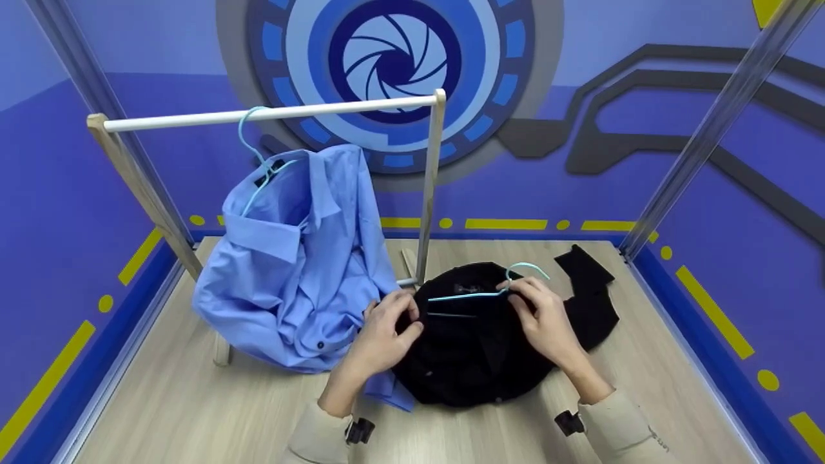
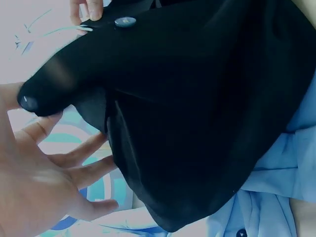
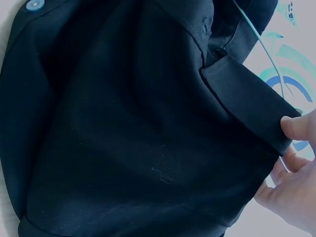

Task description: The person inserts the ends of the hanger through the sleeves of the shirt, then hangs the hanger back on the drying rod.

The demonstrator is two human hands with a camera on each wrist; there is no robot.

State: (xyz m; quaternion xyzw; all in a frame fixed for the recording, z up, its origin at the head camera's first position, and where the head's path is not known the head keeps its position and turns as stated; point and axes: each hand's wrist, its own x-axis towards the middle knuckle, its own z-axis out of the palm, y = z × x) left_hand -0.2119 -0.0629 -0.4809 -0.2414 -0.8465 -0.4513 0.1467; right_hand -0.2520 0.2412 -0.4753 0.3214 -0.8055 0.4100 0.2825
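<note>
A black shirt [image 1: 477,367] lies bunched on the table, a light-blue hanger [image 1: 467,296] partly inside its neck opening and its hook sticking up at the right. With my left hand [image 1: 385,332] I pinch the front edge of the shirt near a button; in the left wrist view the other fingers [image 2: 84,173] spread behind the cloth. My right hand [image 1: 548,319] pinches the collar [image 3: 252,101] beside the base of the hook, thumb on the outer face. The hanger's far arm is hidden inside the black cloth.
A blue shirt [image 1: 271,277] hangs on another light-blue hanger [image 1: 250,142] from a rack with a white bar [image 1: 335,107]. Its lower part rests on the table, beside the black shirt. One black sleeve [image 1: 586,277] stretches toward the back right. Blue walls [image 1: 515,193] enclose the wooden tabletop [image 1: 657,386].
</note>
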